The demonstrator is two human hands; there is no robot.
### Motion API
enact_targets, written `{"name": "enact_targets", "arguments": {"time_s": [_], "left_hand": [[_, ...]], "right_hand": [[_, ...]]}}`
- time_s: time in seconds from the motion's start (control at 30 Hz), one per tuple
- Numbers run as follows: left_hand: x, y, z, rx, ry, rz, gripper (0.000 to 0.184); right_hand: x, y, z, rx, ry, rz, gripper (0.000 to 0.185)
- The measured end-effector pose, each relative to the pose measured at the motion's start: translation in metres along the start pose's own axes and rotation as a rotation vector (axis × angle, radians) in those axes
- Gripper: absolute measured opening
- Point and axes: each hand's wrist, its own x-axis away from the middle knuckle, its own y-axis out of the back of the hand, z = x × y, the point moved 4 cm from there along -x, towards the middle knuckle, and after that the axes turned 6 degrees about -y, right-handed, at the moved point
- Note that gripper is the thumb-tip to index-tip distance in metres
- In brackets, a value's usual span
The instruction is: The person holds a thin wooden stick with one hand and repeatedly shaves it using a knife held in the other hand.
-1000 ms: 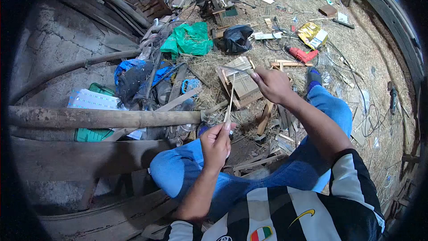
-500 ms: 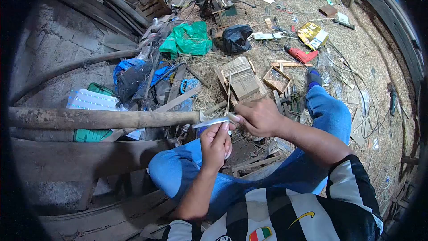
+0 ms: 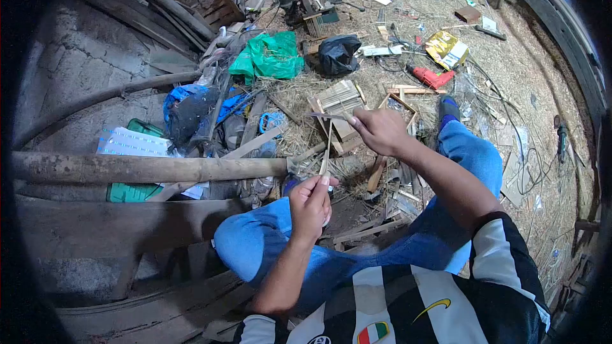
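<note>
My left hand (image 3: 308, 209) is closed, its thumb and fingers pinching the lower end of a thin wooden strip (image 3: 327, 151). The strip points up and away from me. In my right hand (image 3: 382, 132) is the handle of a knife, wrapped by the fingers. Its blade (image 3: 324, 116) points left and crosses the strip near its far end; whether the two touch I cannot tell. Just beyond the blade lies a stack of flat wooden slats (image 3: 341, 97) on the floor.
A bamboo pole (image 3: 146, 169) reaches in from the left beside my left hand. Farther out lie a green plastic bag (image 3: 268, 56), a black bag (image 3: 338, 55), a red power drill (image 3: 431, 78) and a small wooden frame (image 3: 408, 107). Shavings and scraps cover the floor.
My right hand has moved up and away with the knife, from close by the left fingers to the strip's far end. The left hand stays nearly in place.
</note>
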Motion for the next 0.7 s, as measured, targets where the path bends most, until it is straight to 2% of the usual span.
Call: {"name": "enact_targets", "arguments": {"time_s": [0.1, 0.17, 0.2, 0.33, 0.37, 0.43, 0.47, 0.57, 0.63, 0.7], "left_hand": [[-0.002, -0.001, -0.001, 0.005, 0.022, -0.010, 0.026], [-0.005, -0.001, 0.000, 0.006, 0.020, -0.024, 0.024], [-0.007, -0.002, 0.000, -0.037, -0.030, -0.039, 0.023], [-0.008, -0.005, -0.001, -0.147, -0.151, -0.072, 0.021], [-0.008, -0.006, -0.001, -0.149, -0.148, -0.070, 0.021], [-0.005, -0.007, -0.002, -0.173, -0.115, -0.056, 0.021], [-0.005, -0.007, 0.000, -0.172, -0.117, -0.053, 0.021], [-0.010, -0.006, 0.007, -0.305, -0.172, -0.055, 0.021], [-0.012, -0.006, 0.005, -0.368, -0.285, -0.083, 0.022], [-0.013, -0.003, 0.005, -0.347, -0.261, -0.079, 0.022]], "right_hand": [[0.012, 0.008, 0.016, -0.041, 0.037, -0.009, 0.040], [0.027, 0.002, 0.034, -0.119, 0.164, 0.034, 0.038], [0.032, -0.004, 0.041, -0.135, 0.255, 0.007, 0.032], [0.041, -0.006, 0.049, -0.132, 0.309, -0.003, 0.027], [0.037, -0.004, 0.045, -0.134, 0.305, -0.003, 0.027], [0.017, 0.002, 0.022, -0.087, 0.089, -0.005, 0.027], [0.010, 0.005, 0.014, -0.051, 0.049, 0.011, 0.028], [0.017, 0.003, 0.023, -0.047, 0.169, -0.017, 0.038], [0.026, 0.007, 0.037, -0.057, 0.184, 0.058, 0.036], [0.030, 0.002, 0.041, -0.076, 0.255, 0.038, 0.035]]}}
